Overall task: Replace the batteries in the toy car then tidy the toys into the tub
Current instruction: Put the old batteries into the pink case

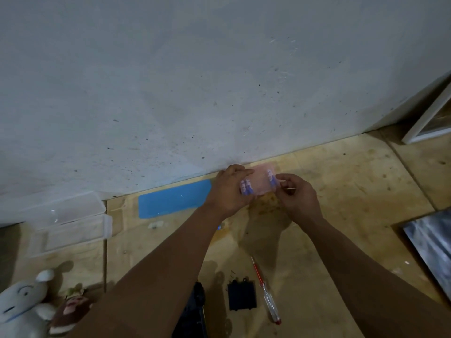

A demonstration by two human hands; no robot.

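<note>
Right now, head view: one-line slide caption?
Both hands, left and right, hold a clear battery pack above the floor; screwdriver lies nearby.

A blue mat lies flat against the scuffed grey wall, a white-framed panel leans at right, on worn plywood flooring.

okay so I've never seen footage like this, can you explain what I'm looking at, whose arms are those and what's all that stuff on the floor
This is one picture from a camera worn on a person's head, looking down at their own bare arms; there is no machine. The left hand and right hand each grip a clear battery pack with blue batteries inside, held near the wall. On the wooden floor lie a red-handled screwdriver, a small black cover, a dark toy car partly hidden by the left arm, a clear plastic tub, a blue lid, and two soft toys at lower left.
</note>
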